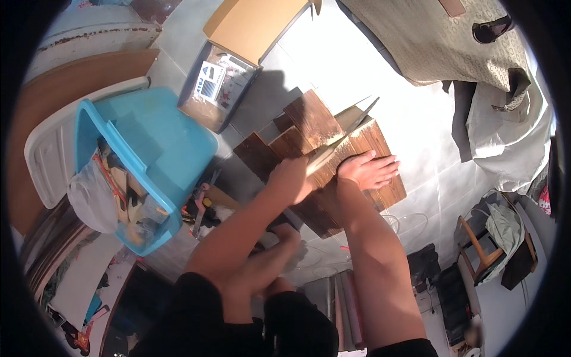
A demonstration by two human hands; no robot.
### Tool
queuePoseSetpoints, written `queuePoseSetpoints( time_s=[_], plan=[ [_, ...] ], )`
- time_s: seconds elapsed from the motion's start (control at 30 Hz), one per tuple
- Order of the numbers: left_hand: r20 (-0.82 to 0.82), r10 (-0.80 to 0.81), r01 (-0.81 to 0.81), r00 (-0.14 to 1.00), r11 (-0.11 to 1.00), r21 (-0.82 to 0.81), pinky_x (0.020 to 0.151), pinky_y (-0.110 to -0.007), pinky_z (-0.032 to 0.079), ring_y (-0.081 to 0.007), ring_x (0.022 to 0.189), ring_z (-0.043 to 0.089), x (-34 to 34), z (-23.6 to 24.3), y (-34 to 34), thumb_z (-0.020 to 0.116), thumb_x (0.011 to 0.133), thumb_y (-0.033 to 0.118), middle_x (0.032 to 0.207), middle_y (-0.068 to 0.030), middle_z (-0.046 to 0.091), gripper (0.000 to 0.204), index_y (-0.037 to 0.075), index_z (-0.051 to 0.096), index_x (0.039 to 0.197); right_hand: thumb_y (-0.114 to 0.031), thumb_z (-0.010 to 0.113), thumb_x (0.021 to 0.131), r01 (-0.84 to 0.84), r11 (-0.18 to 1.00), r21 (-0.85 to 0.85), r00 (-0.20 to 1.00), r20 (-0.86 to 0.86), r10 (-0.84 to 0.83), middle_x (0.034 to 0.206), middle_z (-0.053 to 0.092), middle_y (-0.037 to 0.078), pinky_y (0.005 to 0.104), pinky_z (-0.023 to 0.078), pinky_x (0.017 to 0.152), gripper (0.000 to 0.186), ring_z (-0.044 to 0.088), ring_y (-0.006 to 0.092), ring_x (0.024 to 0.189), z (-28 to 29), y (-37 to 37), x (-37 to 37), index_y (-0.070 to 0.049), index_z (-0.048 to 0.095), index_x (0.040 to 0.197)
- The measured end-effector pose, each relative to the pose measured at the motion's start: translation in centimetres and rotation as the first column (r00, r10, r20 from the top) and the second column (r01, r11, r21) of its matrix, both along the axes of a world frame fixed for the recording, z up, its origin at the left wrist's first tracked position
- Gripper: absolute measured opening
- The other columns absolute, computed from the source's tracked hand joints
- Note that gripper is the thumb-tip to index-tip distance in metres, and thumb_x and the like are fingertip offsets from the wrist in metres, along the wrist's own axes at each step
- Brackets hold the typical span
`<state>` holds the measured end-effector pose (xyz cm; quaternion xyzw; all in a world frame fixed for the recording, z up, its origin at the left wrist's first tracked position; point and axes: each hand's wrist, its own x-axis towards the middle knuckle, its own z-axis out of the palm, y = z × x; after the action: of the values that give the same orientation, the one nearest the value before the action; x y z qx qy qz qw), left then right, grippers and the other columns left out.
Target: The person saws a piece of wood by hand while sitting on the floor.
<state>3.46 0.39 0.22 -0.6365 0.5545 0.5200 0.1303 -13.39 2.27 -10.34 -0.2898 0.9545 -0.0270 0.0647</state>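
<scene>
My left hand [291, 181] is closed around the pale handle of a long narrow-bladed tool [355, 124]. The blade points away to the upper right and lies across brown wooden boards [324, 172]; its exact kind is hard to tell. My right hand [369, 170] presses flat on the boards just right of the tool, fingers stretched out. Dark grain stripes the boards, with pale scraped or dusty patches near the blade. Several board pieces sit together at uneven heights, one raised piece [312, 119] toward the far side.
A light blue plastic bin [160, 131] tipped on its side, holding bags and tools, lies left. Beyond the boards sits an open cardboard box [256, 27] with packaged items. A patterned cloth [428, 44] drapes at the far right, and a small wooden stool [485, 256] stands right.
</scene>
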Motion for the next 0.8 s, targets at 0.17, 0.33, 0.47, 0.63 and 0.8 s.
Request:
queuePoseSetpoints(
  time_s=[0.17,0.33,0.47,0.63,0.8],
  plan=[
    [-0.027,0.003,-0.004,1.0,0.999,-0.036,0.076,-0.056,0.054,-0.0506,0.086,0.066,7.0,4.6,8.1,0.068,0.086,0.014,0.088,-0.029,0.069,0.019,-0.002,0.066,0.095,-0.041,0.035,0.106,0.048,0.999,0.023,0.999,-0.016,-0.047,0.171,0.014,0.023,0.0576,0.009,0.126,0.071,0.009,0.0409,0.159,0.5,0.3,-1.2,-0.001,0.02,0.163],
    [-0.077,0.045,-0.056,0.996,0.989,-0.14,0.078,-0.058,0.053,-0.0511,0.087,0.066,2.5,-1.0,3.7,0.065,0.087,0.016,0.087,-0.0286,0.069,0.018,-0.001,0.067,0.089,-0.04,0.037,0.106,0.024,1.0,0.0,1.0,0.008,-0.024,0.17,0.016,0.023,0.0571,0.009,0.127,0.07,0.01,0.0403,0.159,0.7,-0.2,0.2,-0.001,0.021,0.162],
    [-0.044,-0.027,0.018,0.999,0.983,-0.183,0.08,-0.059,0.053,-0.0526,0.089,0.064,4.8,1.5,6.9,0.064,0.086,0.015,0.089,-0.0293,0.068,0.018,-0.002,0.066,0.09,-0.04,0.038,0.105,0.021,1.0,0.0,0.999,-0.025,-0.021,0.17,0.017,0.023,0.057,0.009,0.127,0.07,0.011,0.0403,0.158,0.4,0.4,-1.0,-0.001,0.022,0.162],
    [0.002,0.034,-0.034,0.999,0.998,-0.046,0.078,-0.06,0.052,-0.0532,0.088,0.063,6.0,5.3,7.0,0.062,0.087,0.016,0.088,-0.0288,0.068,0.017,-0.001,0.064,0.091,-0.039,0.039,0.105,0.026,1.0,-0.004,0.998,-0.049,-0.026,0.17,0.017,0.023,0.0573,0.01,0.126,0.07,0.011,0.0401,0.158,0.2,0.3,-1.2,-0.001,0.022,0.162],
    [0.004,0.097,-0.096,0.995,0.99,-0.103,0.078,-0.061,0.051,-0.0532,0.088,0.063,1.7,-0.7,2.2,0.063,0.087,0.016,0.088,-0.0293,0.068,0.017,0.001,0.063,0.092,-0.039,0.037,0.106,0.024,1.0,0.006,1.0,0.011,-0.024,0.171,0.016,0.022,0.0569,0.009,0.127,0.07,0.01,0.0396,0.159,0.4,-0.1,0.7,-0.002,0.021,0.163]
  ],
)
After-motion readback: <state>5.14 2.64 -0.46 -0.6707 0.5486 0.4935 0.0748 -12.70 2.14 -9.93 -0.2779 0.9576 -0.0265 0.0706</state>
